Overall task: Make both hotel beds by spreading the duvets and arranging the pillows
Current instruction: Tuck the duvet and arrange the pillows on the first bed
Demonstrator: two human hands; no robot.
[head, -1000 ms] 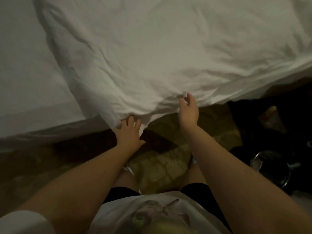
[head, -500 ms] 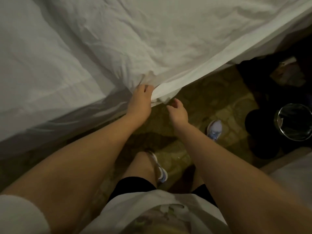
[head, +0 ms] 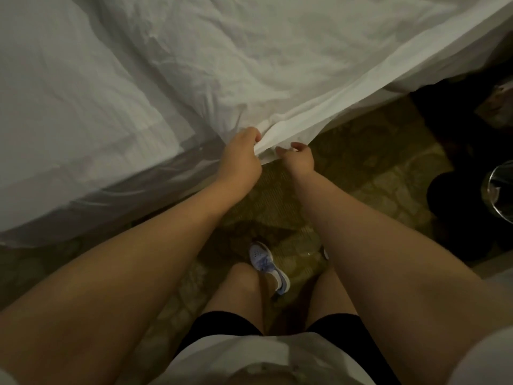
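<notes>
A wrinkled white duvet [head: 263,65] covers the bed and its corner hangs off the near edge. My left hand [head: 238,157] grips that corner with curled fingers. Just to its right, my right hand [head: 298,158] pinches the same corner from below, fingers curled on the fabric's hem. The bare white mattress sheet [head: 69,120] shows to the left of the duvet. No pillow is in view.
Patterned yellow-green carpet [head: 361,173] lies between me and the bed. A metal bin with a clear liner [head: 502,190] stands at the right edge beside dark objects. My shoe [head: 268,262] is on the carpet below my hands.
My hands have come close together on the duvet corner; the right hand, free half a second ago, now pinches the hem. The view has shifted toward the corner of the bed.
</notes>
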